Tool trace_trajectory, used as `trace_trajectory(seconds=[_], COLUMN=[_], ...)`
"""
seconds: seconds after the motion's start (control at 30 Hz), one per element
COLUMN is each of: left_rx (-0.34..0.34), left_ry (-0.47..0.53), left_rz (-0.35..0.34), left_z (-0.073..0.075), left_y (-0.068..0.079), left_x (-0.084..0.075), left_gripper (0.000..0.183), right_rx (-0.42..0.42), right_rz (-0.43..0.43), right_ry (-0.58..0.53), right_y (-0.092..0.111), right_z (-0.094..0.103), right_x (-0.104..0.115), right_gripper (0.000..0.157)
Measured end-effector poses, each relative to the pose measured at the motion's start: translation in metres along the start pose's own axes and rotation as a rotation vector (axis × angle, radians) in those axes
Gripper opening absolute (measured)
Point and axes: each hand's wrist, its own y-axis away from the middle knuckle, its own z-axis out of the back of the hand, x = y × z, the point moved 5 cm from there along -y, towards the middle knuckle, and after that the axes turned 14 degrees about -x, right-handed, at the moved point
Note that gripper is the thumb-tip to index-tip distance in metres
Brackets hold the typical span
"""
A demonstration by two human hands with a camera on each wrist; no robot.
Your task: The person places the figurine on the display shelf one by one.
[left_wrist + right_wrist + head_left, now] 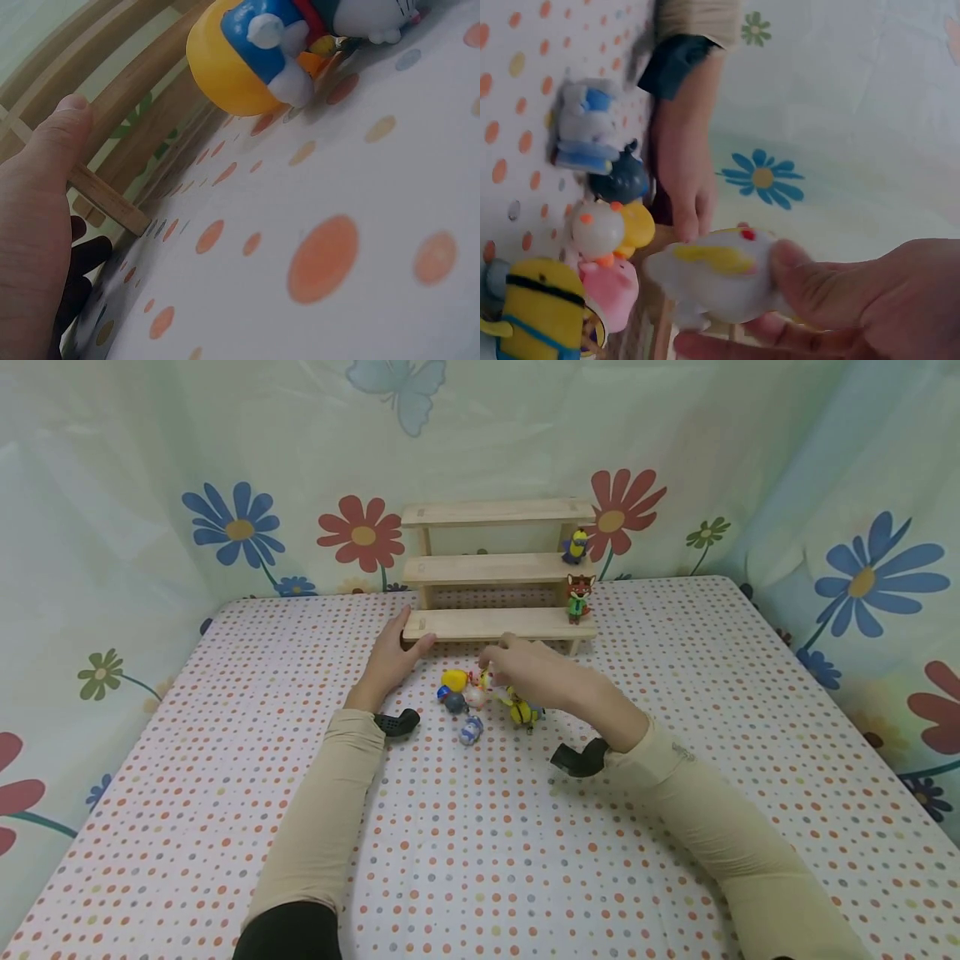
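Observation:
My left hand [386, 660] grips the left end of the lowest board of a three-tier wooden shelf [495, 624]; its thumb lies on the board in the left wrist view. In the right wrist view my right hand [847, 296] pinches a small white toy figure [716, 277] with yellow and red marks between thumb and fingers. Below that hand is a cluster of toys: a yellow minion figure [540, 307], a pink pig figure [611, 292], a white ball-like toy [598, 229], a dark round toy [620, 178] and a blue-and-white figure [589, 127].
A fox figure [577, 600] in green stands at the right end of the lowest board. A yellow minion [576, 547] stands on the middle board above it. The dotted tablecloth [465, 860] covers the table, with a flowered curtain [495, 435] behind.

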Motion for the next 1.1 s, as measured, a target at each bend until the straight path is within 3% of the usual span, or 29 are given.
trace_trajectory(seconds=[0.13, 0.27, 0.43, 0.57, 0.67, 0.93, 1.1], left_rx=[0.001, 0.003, 0.008, 0.001, 0.0, -0.002, -0.003], left_ry=[-0.003, 0.002, 0.002, 0.002, 0.003, 0.006, 0.012], left_rz=[-0.001, -0.001, 0.003, 0.0, -0.005, -0.017, -0.022], left_z=[0.0, -0.001, 0.0, 0.001, 0.001, 0.001, 0.0], left_y=[0.0, 0.001, 0.003, 0.001, 0.001, 0.0, 0.001], left_x=[0.001, 0.001, -0.001, -0.001, -0.001, -0.001, -0.003], left_gripper=[0.094, 0.094, 0.093, 0.093, 0.094, 0.093, 0.092], right_rx=[-0.045, -0.071, -0.116, -0.158, -0.191, -0.408, -0.426], right_rz=[-0.135, -0.342, -0.482, -0.535, -0.533, -0.366, -0.28], right_ry=[-0.353, -0.717, -0.912, -0.899, -0.801, -0.505, -0.445], right_y=[-0.01, -0.021, -0.026, -0.029, -0.031, -0.032, -0.037], right_z=[0.005, -0.005, -0.014, -0.018, -0.021, -0.014, -0.011], right_x=[-0.028, -0.064, -0.088, -0.094, -0.094, -0.082, -0.072], right_gripper=[0.027, 0.029, 0.034, 0.036, 0.035, 0.027, 0.042])
